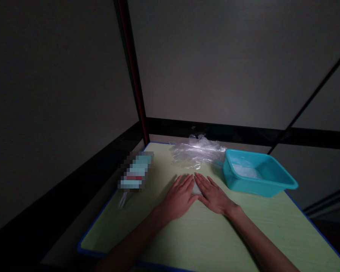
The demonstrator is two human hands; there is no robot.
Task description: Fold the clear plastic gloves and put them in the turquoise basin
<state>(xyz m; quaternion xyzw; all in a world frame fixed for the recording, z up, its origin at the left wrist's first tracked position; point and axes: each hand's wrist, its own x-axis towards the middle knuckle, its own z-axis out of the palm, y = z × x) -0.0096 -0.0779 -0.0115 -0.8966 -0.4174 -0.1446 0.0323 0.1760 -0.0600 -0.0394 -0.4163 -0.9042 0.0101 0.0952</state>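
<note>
Both of my hands lie flat, side by side, on a small whitish piece at the middle of the green table. My left hand covers its left side, fingers stretched out and pointing away from me. From the right, my right hand rests on its other side, also with fingers extended. The thumbs meet or nearly meet at the near edge of the piece. Only a small part of it shows between the hands, so its full shape is hidden.
Crumpled clear plastic lies at the table's back edge. A turquoise basin with something whitish inside stands at the right. On the left is a pixelated light-blue item with pale strips at its near end. Walls rise behind and at left.
</note>
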